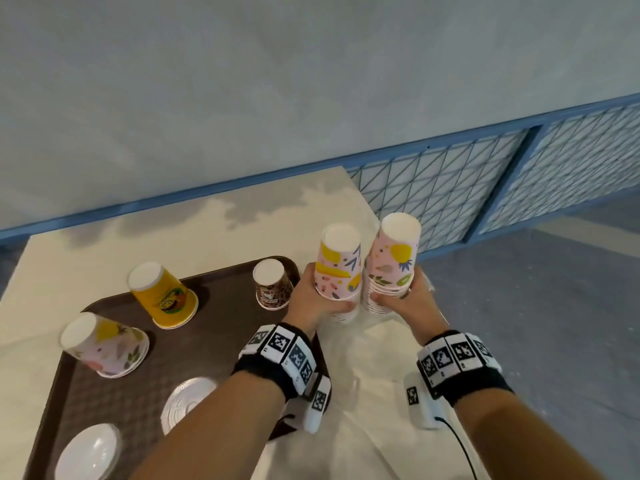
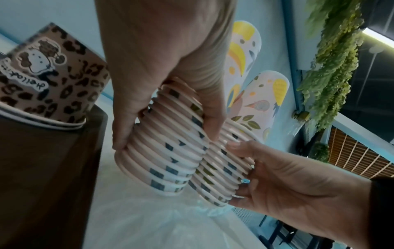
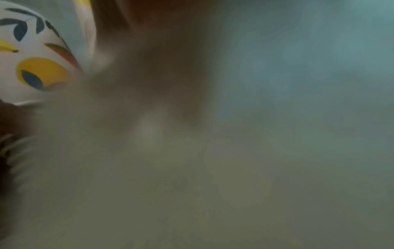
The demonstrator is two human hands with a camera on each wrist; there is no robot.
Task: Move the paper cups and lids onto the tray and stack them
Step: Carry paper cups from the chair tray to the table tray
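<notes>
Two upside-down stacks of pink patterned paper cups are held side by side just past the right edge of the brown tray (image 1: 207, 344). My left hand (image 1: 322, 303) grips the left stack (image 1: 337, 268) around its lower rims. My right hand (image 1: 391, 299) grips the right stack (image 1: 394, 258) the same way. In the left wrist view my left hand (image 2: 166, 138) wraps the rims of the left stack (image 2: 170, 160), and my right hand (image 2: 238, 171) pinches the right stack (image 2: 219, 170). The right wrist view is blurred and shows only a patterned cup (image 3: 36, 59).
On the tray stand a pink cup stack (image 1: 104, 344), a yellow cup (image 1: 162, 296) and a leopard-print cup (image 1: 272, 284), all upside down, with two white lid piles (image 1: 188, 403) (image 1: 88, 452). A clear plastic bag (image 1: 363, 393) lies under my hands. A blue mesh railing (image 1: 485, 174) runs behind the table.
</notes>
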